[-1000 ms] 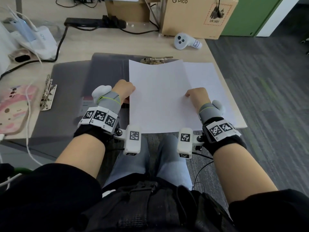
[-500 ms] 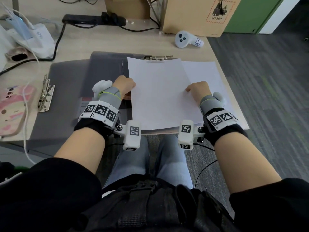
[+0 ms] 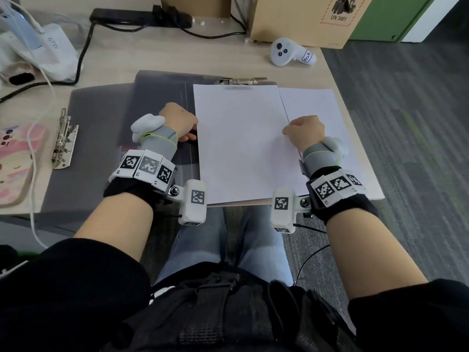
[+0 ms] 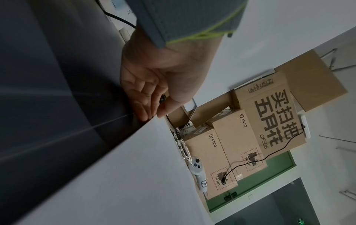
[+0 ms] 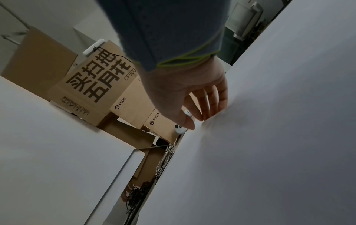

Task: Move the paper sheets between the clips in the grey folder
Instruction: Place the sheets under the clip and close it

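Note:
The grey folder [image 3: 101, 148] lies open on the table, with one metal clip [image 3: 64, 141] on its left flap and another clip [image 3: 241, 81] at the top of its right half. A stack of white paper sheets [image 3: 241, 143] lies flat on the right half, its top edge just below that top clip. My left hand [image 3: 180, 120] pinches the stack's left edge, thumb against fingers [image 4: 144, 112]. My right hand [image 3: 303, 130] pinches the right edge, fingertips [image 5: 204, 117] on the paper. A further sheet [image 3: 317, 105] sticks out to the right under the stack.
A white controller [image 3: 289, 54] and cardboard boxes [image 3: 304, 21] stand behind the folder. A power strip [image 3: 139, 16] and its cable run along the back. A pink phone [image 3: 15, 163] and a white bag [image 3: 38, 49] lie at the left. The table's edge [image 3: 355, 148] is just right of the paper.
The sheets, tilted and held up a second ago, have moved away from me and now lie flat and square below the top clip. Both hands moved forward with them.

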A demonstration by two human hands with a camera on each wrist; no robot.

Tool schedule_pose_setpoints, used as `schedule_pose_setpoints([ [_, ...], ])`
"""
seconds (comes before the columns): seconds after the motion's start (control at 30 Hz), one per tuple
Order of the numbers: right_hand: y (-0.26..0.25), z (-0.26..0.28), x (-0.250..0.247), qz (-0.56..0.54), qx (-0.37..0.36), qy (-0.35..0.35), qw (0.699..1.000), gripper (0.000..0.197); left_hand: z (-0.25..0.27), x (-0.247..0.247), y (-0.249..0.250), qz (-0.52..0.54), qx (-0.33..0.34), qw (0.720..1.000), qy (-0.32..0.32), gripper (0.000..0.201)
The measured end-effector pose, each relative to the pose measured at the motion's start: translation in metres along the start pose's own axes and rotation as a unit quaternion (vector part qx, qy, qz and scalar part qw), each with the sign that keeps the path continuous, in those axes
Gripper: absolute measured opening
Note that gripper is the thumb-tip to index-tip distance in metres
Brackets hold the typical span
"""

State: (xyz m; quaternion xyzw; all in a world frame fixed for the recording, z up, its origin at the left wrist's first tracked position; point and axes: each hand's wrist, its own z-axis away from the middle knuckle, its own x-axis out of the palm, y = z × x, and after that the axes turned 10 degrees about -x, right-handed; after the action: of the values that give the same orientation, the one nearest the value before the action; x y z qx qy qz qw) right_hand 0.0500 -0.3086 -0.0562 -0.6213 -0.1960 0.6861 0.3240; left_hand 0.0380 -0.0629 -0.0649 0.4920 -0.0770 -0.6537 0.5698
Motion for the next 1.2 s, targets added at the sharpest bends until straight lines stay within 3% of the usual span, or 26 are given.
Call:
schedule_pose_setpoints([
  [0.07,0.0,-0.003,0.0,0.002,0.003,0.002,1.0,0.02,-0.003,-0.001,0.0,-0.002,0.01,1.0,0.01,0.009],
  [0.17,-0.003,-0.005,-0.002,-0.002,0.007,-0.002,1.0,0.006,-0.005,-0.003,0.004,-0.016,0.03,0.999,0.026,0.011],
  [0.27,-0.006,-0.012,-0.001,-0.015,0.009,0.011,1.0,0.043,-0.01,-0.002,0.012,0.003,0.069,0.996,0.05,0.013],
  [0.37,-0.014,-0.018,0.002,-0.025,-0.02,0.035,0.999,0.048,-0.013,0.005,0.023,0.034,0.129,0.991,0.026,0.009],
  [0.47,-0.022,-0.025,0.005,-0.025,-0.026,0.031,0.999,0.047,-0.017,0.01,0.034,-0.017,0.185,0.982,0.018,0.022],
  [0.57,-0.024,-0.036,0.009,-0.027,-0.025,0.03,0.999,0.045,-0.031,0.011,0.041,-0.065,0.176,0.981,0.049,0.03],
  [0.67,-0.024,-0.042,0.01,-0.036,-0.023,0.031,0.999,0.043,-0.043,0.007,0.041,-0.066,0.121,0.986,0.09,0.034],
  [0.87,-0.025,-0.05,0.014,-0.047,-0.024,0.034,0.998,0.03,-0.055,0.008,0.036,-0.055,0.093,0.988,0.108,0.035],
  [1.07,-0.025,-0.053,0.017,-0.044,-0.031,0.034,0.998,0.03,-0.058,0.008,0.034,-0.064,0.112,0.985,0.116,0.033],
  [1.2,-0.031,-0.057,0.019,-0.032,-0.075,0.063,0.995,0.034,-0.054,0.012,0.04,-0.093,0.207,0.967,0.115,0.034],
])
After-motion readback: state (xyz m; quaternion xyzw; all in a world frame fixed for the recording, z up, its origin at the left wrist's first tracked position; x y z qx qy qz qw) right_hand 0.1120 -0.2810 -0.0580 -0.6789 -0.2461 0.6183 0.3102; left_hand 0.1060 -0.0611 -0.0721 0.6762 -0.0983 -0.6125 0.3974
